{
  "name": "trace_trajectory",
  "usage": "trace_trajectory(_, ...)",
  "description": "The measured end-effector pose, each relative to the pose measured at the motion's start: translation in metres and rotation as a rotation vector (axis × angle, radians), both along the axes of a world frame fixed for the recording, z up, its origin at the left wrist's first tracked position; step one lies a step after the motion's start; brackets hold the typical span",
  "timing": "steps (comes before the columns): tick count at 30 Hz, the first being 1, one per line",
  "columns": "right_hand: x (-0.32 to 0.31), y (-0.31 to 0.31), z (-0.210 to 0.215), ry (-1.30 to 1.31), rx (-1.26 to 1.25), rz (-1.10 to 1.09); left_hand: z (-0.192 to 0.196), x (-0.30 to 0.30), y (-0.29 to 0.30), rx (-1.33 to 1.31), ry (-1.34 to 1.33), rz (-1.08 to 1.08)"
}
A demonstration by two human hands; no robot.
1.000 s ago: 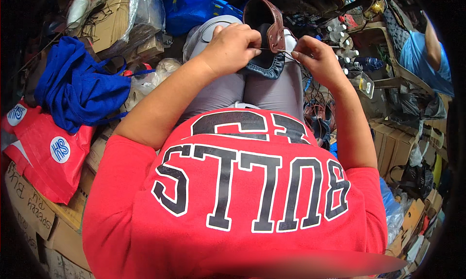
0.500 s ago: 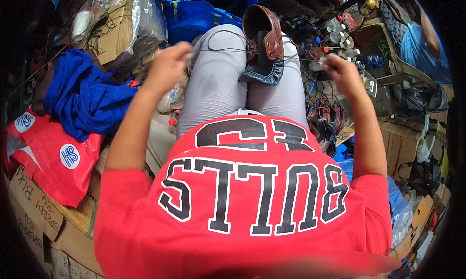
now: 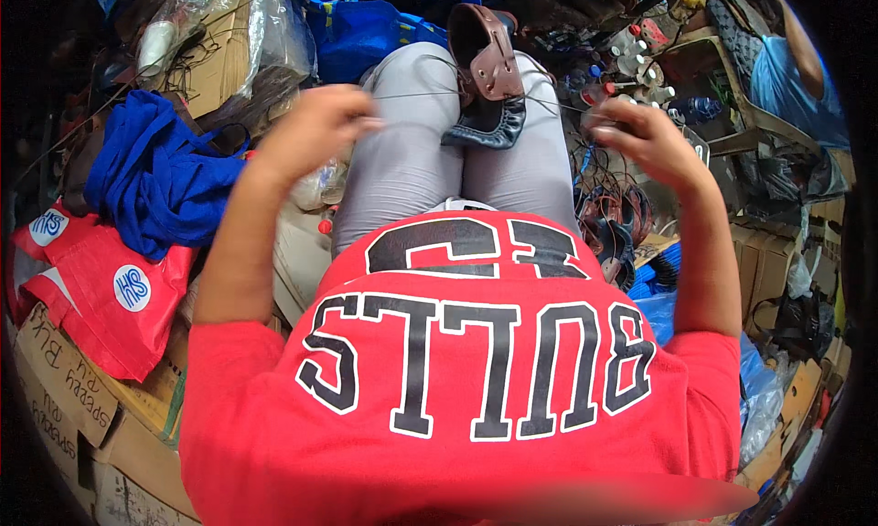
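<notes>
A brown leather shoe upper (image 3: 498, 73) with eyelets rests upright between my knees, its black gathered toe edge (image 3: 498, 134) facing me. Dark thread (image 3: 416, 94) stretches from the upper out to both sides. On the left, my left hand (image 3: 329, 123), a little blurred, has its fingers closed around one end of the thread beside my left knee. My right hand (image 3: 645, 137) is to the right of my other knee, fingers bent and pinched on the other thread end. Neither hand touches the upper.
Blue cloth (image 3: 165, 178) and a red plastic bag (image 3: 114, 288) lie at left, above cardboard boxes (image 3: 69, 380). A blue bag (image 3: 366, 37) stands beyond my knees. Several bottles (image 3: 631, 59) crowd the far right, with brown shoe uppers (image 3: 622, 220) below. Another person's arm (image 3: 800, 46) shows at far right.
Both hands have come inward, toward the upper, and their fingers have turned. The upper has shifted slightly away and to the left.
</notes>
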State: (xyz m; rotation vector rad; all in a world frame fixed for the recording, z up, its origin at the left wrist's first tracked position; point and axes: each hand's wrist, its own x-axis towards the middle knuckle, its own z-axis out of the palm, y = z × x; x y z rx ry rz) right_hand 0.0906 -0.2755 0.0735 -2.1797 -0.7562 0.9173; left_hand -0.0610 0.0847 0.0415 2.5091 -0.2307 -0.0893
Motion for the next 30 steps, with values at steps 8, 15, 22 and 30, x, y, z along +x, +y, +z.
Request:
trace_trajectory(8,0.012,-0.078,-0.050,-0.482,-0.303,-0.265,-0.035,0.003,0.022,0.092,-0.175,0.393)
trace_trajectory(15,-0.011,0.034,-0.071,-0.517,0.230,-0.050,-0.033,0.039,-0.072,-0.238,0.001,0.072)
trace_trajectory(22,0.011,0.014,-0.077,0.038,0.240,-0.420,-0.045,0.010,-0.042,0.003,-0.192,0.214)
trace_trajectory(30,0.039,-0.003,-0.126,0.067,0.229,-0.399,-0.068,-0.021,-0.006,-0.135,-0.013,0.341)
